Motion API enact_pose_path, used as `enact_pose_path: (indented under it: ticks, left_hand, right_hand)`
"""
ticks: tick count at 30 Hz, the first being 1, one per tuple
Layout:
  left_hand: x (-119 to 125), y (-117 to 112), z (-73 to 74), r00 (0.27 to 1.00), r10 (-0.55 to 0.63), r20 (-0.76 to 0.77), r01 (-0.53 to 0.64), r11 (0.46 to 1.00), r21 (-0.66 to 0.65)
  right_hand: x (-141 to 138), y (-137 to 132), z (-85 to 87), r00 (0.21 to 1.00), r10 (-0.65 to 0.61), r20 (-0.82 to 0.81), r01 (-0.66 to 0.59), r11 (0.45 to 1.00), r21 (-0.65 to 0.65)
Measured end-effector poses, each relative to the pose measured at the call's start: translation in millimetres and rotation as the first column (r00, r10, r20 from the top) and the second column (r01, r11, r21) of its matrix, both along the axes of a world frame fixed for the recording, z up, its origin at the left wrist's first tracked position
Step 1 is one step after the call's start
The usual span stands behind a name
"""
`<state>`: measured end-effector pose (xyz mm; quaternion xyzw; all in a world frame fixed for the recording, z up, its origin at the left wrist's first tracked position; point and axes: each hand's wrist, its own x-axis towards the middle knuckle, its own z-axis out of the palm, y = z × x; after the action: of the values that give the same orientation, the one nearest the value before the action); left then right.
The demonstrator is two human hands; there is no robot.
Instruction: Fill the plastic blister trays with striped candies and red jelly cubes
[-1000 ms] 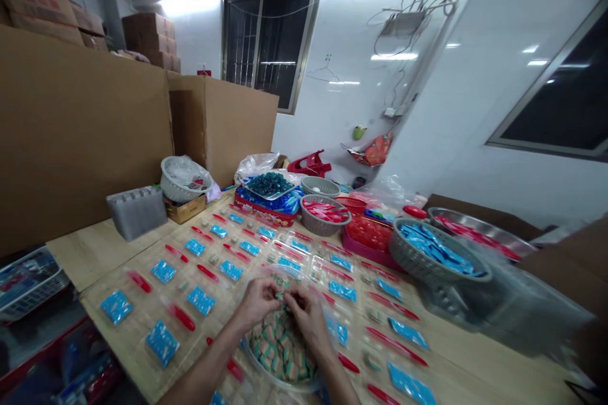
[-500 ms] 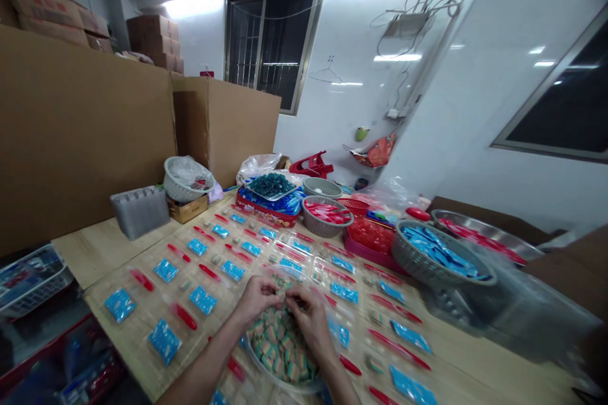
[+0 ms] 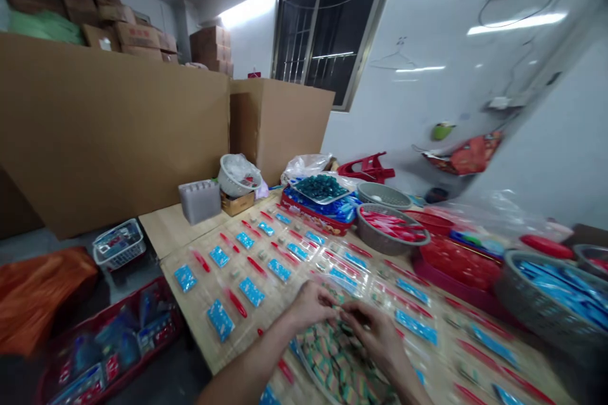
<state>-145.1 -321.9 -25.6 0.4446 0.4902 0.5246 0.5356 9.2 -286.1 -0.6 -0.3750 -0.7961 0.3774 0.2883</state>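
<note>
My left hand (image 3: 310, 305) and my right hand (image 3: 377, 332) meet over a round dish (image 3: 308, 367) heaped with small striped green, orange and white pieces (image 3: 335, 361). Both hands have their fingers curled and pinched together at the same spot above the pile; the thing between the fingertips is too small and blurred to name. Around the dish, clear plastic trays (image 3: 266, 259) lie across the wooden table (image 3: 164, 231), each holding blue packets (image 3: 220, 317) and small red items (image 3: 236, 302).
Grey baskets of red pieces (image 3: 390, 228) and blue packets (image 3: 560, 291) stand at the right. A tray of dark teal pieces (image 3: 320, 188) and a white basket (image 3: 237, 174) sit at the back. Big cardboard boxes (image 3: 109, 133) wall the left. Red crates (image 3: 107, 345) sit on the floor.
The view has swung left and the hands now sit further right in the picture. Both hands stay pinched together over the dish of striped pieces.
</note>
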Motion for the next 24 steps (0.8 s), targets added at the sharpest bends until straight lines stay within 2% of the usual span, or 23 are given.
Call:
enact_pose_path:
  ticks: [5, 7, 9, 12, 15, 17, 19, 21, 24]
  left_hand:
    - [-16.5, -19.5, 17.4, 0.993, 0.033, 0.111, -0.038, 0.998, 0.04]
    - [-34.2, -30.5, 19.4, 0.99, 0.111, 0.086, -0.115, 0.992, 0.042]
    - [-58.4, -42.9, 18.5, 0.969, 0.248, -0.004, -0.247, 0.968, 0.033]
    - [-102.4, -63.9, 14.3, 0.897, 0.426, -0.117, -0.423, 0.905, 0.051]
    - [-147.7, -90.9, 12.7, 0.829, 0.552, -0.092, -0.547, 0.834, 0.076]
    - [-175.5, -115.1, 16.8, 0.763, 0.646, 0.001, -0.645, 0.762, 0.063]
    - [-200.6, -144.8, 27.5, 0.663, 0.742, 0.092, -0.748, 0.659, 0.081]
    - [-222.7, -177.5, 45.6, 0.534, 0.831, 0.156, -0.844, 0.513, 0.154]
    - [-249.9, -223.4, 85.5, 0.335, 0.925, 0.18, -0.912, 0.271, 0.307]
  right_hand:
    - [-14.7, 12.6, 0.9, 0.995, 0.029, -0.1, -0.051, 0.973, -0.225]
    - [-31.0, 19.5, 0.5, 0.988, 0.002, -0.152, -0.049, 0.952, -0.302]
    - [-56.1, 25.8, 1.8, 0.98, 0.004, -0.197, -0.076, 0.93, -0.359]
    - [-108.5, 30.6, 7.0, 0.972, 0.046, -0.229, -0.141, 0.898, -0.417]
    - [-166.7, 29.0, 12.4, 0.964, 0.115, -0.239, -0.215, 0.864, -0.455]
    - [-199.2, 25.4, 14.7, 0.957, 0.16, -0.241, -0.259, 0.845, -0.468]
    - [-222.2, 21.4, 14.7, 0.95, 0.208, -0.233, -0.295, 0.841, -0.453]
    - [-237.5, 20.6, 9.6, 0.937, 0.278, -0.212, -0.342, 0.849, -0.402]
    - [-257.8, 29.1, -11.1, 0.931, 0.317, -0.181, -0.364, 0.852, -0.378]
